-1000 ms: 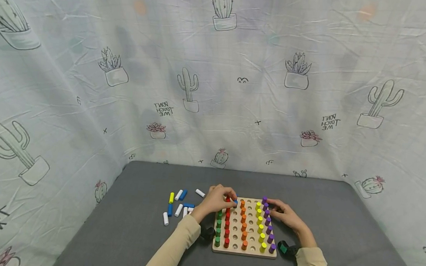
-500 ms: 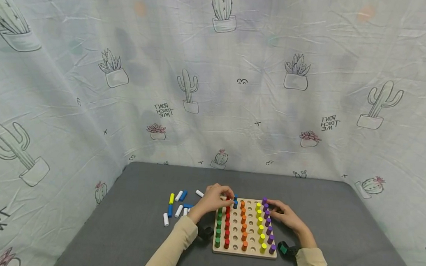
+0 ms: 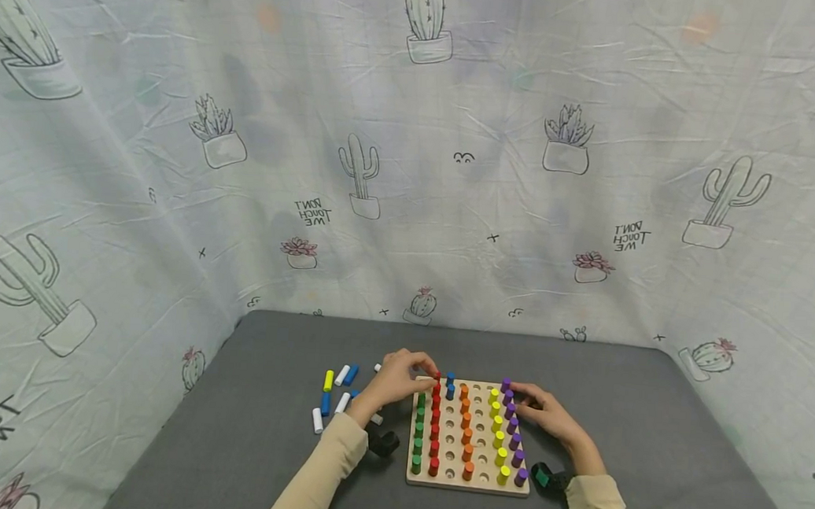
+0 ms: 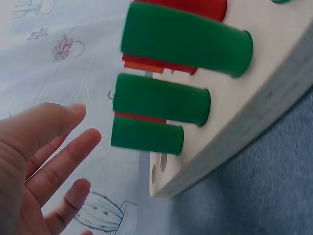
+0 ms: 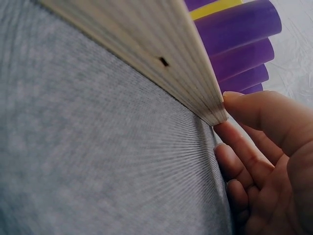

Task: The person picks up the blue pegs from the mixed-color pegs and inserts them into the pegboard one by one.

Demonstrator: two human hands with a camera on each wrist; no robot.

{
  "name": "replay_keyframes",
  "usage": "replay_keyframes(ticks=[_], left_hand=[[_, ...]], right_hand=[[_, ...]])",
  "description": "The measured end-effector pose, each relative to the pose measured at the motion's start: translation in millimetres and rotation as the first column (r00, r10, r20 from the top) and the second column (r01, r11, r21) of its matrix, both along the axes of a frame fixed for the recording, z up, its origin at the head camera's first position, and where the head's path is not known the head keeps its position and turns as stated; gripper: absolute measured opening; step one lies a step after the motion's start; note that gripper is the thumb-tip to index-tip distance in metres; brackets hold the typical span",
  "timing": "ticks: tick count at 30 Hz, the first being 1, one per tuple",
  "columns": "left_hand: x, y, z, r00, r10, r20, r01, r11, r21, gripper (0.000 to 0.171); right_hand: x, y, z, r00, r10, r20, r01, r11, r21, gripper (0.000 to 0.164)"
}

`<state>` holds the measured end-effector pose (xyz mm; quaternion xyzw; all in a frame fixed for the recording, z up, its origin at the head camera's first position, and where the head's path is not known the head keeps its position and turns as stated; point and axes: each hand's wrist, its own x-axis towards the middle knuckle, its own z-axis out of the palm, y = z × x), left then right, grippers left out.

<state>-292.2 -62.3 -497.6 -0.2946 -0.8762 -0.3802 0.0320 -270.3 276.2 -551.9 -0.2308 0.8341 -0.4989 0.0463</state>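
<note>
The wooden pegboard (image 3: 462, 487) lies on the grey table (image 3: 651, 429), well apart from the far edge, and carries its pegs in rows. Along its left edge stand the green pegs (image 3: 419, 429), next to them the red pegs (image 3: 434, 447). Two blue pegs (image 3: 451, 392) stand upright at the far edge end of the third row, where the nearer holes show bare. Then come the orange pegs (image 3: 467, 452), one row of bare holes, the yellow pegs (image 3: 499, 437), and the purple pegs (image 3: 515, 441) along the right edge.

The left hand (image 3: 395, 381) is over the far left corner of the pegboard, its thumb and fingers bent softly and well spread, with nothing between them. Its tips overlap the farthest red pegs in the head view; whether they touch, I cannot tell. The right hand (image 5: 266, 147) keeps the far right corner between its thumb and a finger, the thumb at the upper edge.

Outside the left edge lie loose pegs: a yellow one (image 3: 328, 380), some white ones (image 3: 317, 419) and blue ones (image 3: 325, 403). The left hand and its sleeve (image 3: 321, 469) stand in the way and cover part of them. Behind the table's far edge hangs a curtain (image 3: 440, 194) with cactus drawings.
</note>
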Motion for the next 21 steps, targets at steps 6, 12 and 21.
replay_keyframes(ticks=[6,12,21], left_hand=[[1.3,-7.7,0.9,1.000,0.003,0.018,-0.004,0.999,0.034,0.013],[1.1,-13.4,2.7,1.000,0.011,-0.013,-0.011,1.000,0.025,0.014],[5.0,-23.5,7.6,0.999,0.029,-0.017,-0.028,0.999,0.037,0.015]], right_hand=[[0.4,-0.6,0.8,1.000,0.009,-0.002,-0.009,1.000,-0.004,0.044],[-0.5,-0.7,0.9,1.000,0.007,-0.006,-0.008,1.000,-0.015,0.043],[9.5,-8.9,16.8,1.000,-0.004,-0.017,0.004,1.000,-0.002,0.040]])
